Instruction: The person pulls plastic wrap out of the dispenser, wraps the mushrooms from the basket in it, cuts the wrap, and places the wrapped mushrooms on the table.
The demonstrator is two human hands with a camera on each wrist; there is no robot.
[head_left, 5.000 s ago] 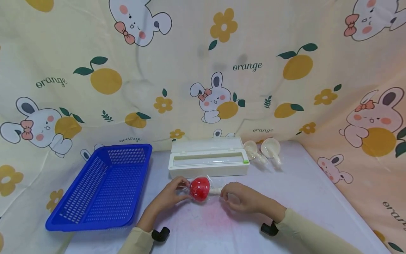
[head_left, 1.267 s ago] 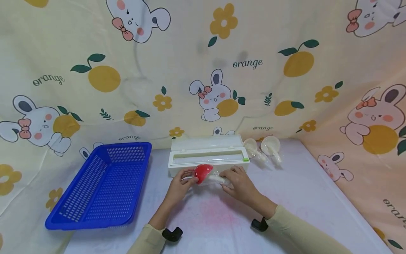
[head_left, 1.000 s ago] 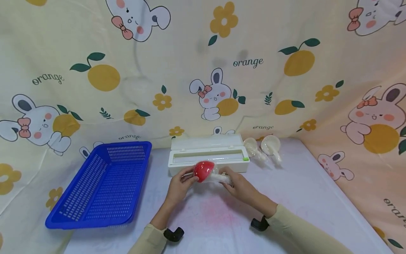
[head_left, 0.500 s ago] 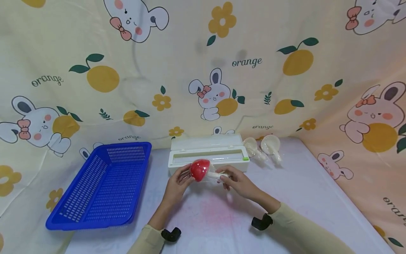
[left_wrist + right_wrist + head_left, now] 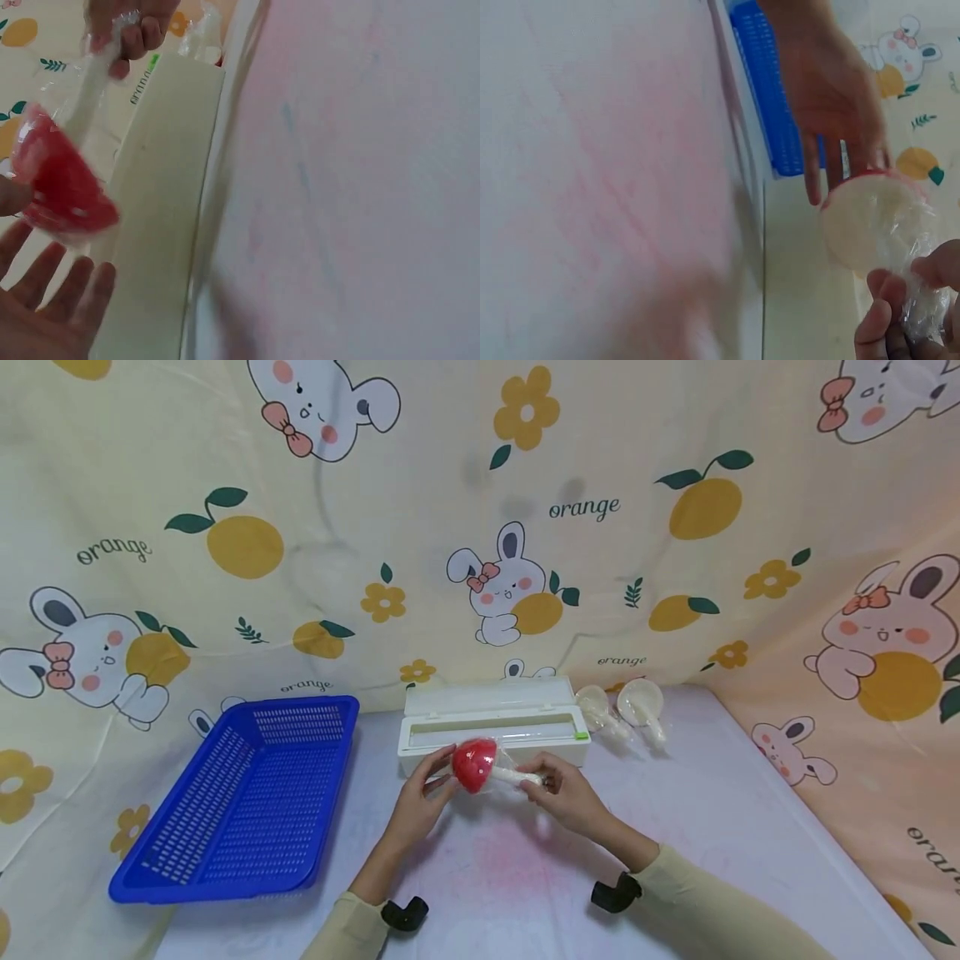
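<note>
A toy mushroom [image 5: 474, 766] with a white-dotted red cap and a white stem is wrapped in clear film, held up before the white box. My right hand [image 5: 572, 795] pinches the wrapped stem near its end; the right wrist view shows thumb and fingers on the crinkled film [image 5: 922, 307]. Against the cap rests my left hand [image 5: 417, 795], fingers spread and mostly straight. In the left wrist view its thumb [image 5: 13, 196] lies at the cap's edge and its fingers [image 5: 64, 289] extend beneath. The cap's pale underside [image 5: 866, 221] faces the right wrist camera.
A white cling film dispenser [image 5: 491, 758] stands behind the hands, lid raised, a film roll inside. Right of it lie two wrapped mushrooms [image 5: 641, 703], undersides showing. On the left is a blue plastic basket [image 5: 225, 893]. A printed cloth [image 5: 420, 527] hangs behind the table.
Since the oldest frame the mushroom has come up off the table toward the dispenser, and the right hand has taken hold of its stem. Lately it tilted slightly, stem end lower.
</note>
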